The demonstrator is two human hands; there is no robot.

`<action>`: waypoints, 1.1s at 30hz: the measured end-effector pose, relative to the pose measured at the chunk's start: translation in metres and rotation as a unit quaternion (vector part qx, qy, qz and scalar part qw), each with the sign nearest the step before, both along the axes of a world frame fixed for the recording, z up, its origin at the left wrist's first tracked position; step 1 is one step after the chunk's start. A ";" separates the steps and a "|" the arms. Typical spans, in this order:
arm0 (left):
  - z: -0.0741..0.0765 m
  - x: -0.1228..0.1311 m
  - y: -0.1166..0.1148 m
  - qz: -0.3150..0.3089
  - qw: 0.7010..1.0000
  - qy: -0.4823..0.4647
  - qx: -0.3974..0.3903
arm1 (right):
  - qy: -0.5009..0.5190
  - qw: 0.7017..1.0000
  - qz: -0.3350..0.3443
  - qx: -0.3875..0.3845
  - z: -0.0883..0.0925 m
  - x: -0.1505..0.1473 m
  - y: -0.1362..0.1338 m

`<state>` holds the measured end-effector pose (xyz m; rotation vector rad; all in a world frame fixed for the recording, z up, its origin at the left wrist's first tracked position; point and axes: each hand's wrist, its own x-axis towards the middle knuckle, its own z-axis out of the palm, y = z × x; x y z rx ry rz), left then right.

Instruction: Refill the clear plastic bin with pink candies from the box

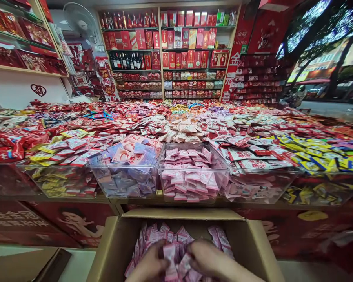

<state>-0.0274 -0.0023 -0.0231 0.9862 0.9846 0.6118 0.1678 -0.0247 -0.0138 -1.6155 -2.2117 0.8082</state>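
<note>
Both hands are down inside an open cardboard box (259, 243), among many small pink sealed packets (155, 235). My left hand (151, 260) has its fingers curled round some pink packets, one of them standing upright (171, 258) beside the thumb. Facing it, my right hand (206, 254) bends its fingers over more packets (184, 264); motion blurs the fingertips. Directly beyond the box, a clear plastic bin (194, 170) holds similar pink packets (191, 180) heaped up to its rim.
Clear bins of lilac packets (126, 176), red-and-white packets (250, 156) and yellow-and-blue packets (317, 152) flank the pink one on a long display. Flattened cardboard (23, 264) lies at lower left. Shelves of red boxes and bottles (129, 60) and a fan (81, 24) stand behind.
</note>
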 end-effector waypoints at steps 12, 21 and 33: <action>0.005 0.013 -0.002 0.152 0.930 -0.299 -0.152 | 0.282 0.950 -0.008 -0.132 0.021 0.008 0.017; 0.007 0.035 -0.010 0.165 0.965 -0.176 -0.100 | 0.172 0.975 -0.048 -0.133 0.018 0.001 0.006; 0.000 0.038 -0.007 0.190 0.965 -0.157 -0.083 | 0.152 0.983 -0.070 -0.071 0.011 -0.010 0.005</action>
